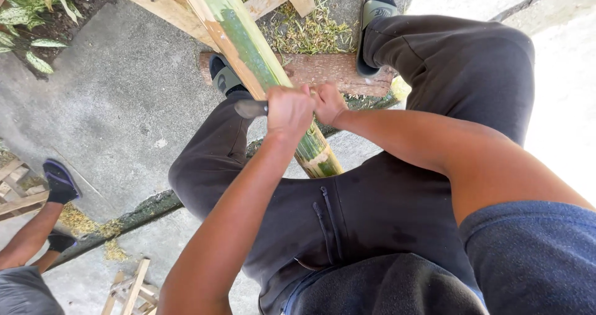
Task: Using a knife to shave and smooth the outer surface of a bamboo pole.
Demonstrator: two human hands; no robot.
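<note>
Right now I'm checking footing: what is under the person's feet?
A brown log lies on the concrete, with both sandals resting on it. The bamboo pole covers part of the log.

Black zip trousers (372,209), blue short sleeve (534,253), dark slide sandals (372,17).

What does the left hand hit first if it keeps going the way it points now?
Most likely the bamboo pole. The left hand, gripping a blade, points forward along the pole toward the log under the feet. The pole's green surface lies directly ahead; depth is unclear, so contact may already exist.
</note>
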